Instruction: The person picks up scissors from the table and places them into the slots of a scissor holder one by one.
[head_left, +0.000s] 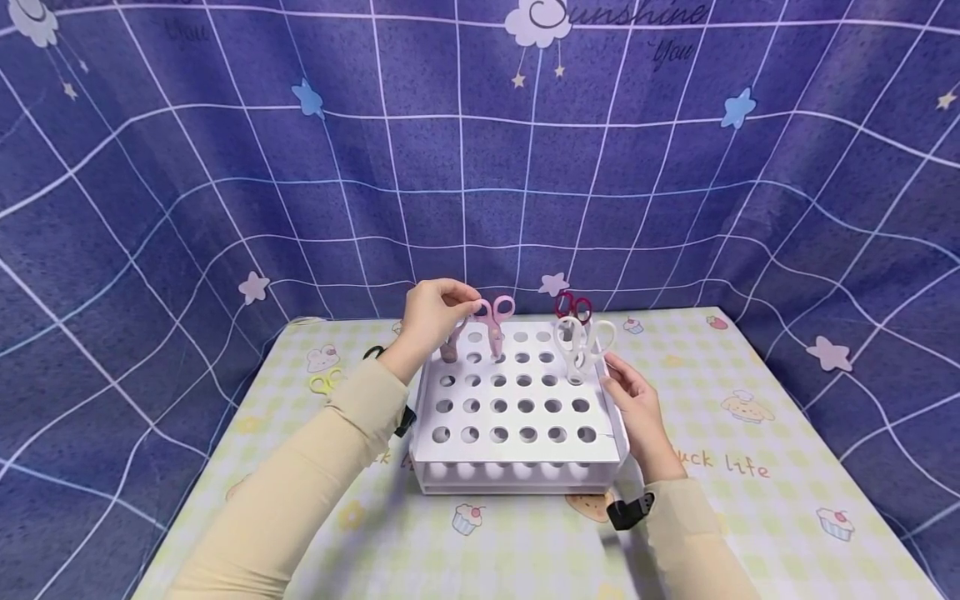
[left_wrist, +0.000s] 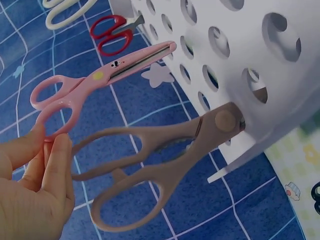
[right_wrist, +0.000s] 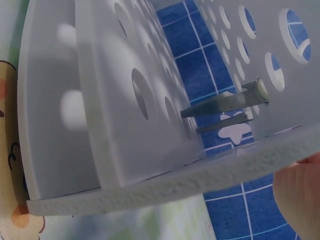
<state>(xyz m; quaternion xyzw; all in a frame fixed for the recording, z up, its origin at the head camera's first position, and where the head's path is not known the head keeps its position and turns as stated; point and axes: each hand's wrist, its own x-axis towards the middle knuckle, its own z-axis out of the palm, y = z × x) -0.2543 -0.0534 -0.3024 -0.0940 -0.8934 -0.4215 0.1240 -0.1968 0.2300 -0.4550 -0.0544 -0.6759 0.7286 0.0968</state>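
Blue curtain [head_left: 495, 150], checked cloth [head_left: 750, 508]; left grip [head_left: 435, 315] pinches pink scissors [head_left: 494, 327], right grip [head_left: 639, 412] loosely touches rack [head_left: 483, 451].

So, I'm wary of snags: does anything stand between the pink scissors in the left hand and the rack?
Nothing visible does. The pink scissors point tip-first at the rack; the brown scissors stand close by the left hand, beside that path rather than across it.

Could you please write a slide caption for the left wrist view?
Left fingers pinch pink scissors by a handle loop, beside brown scissors set in a white rack.
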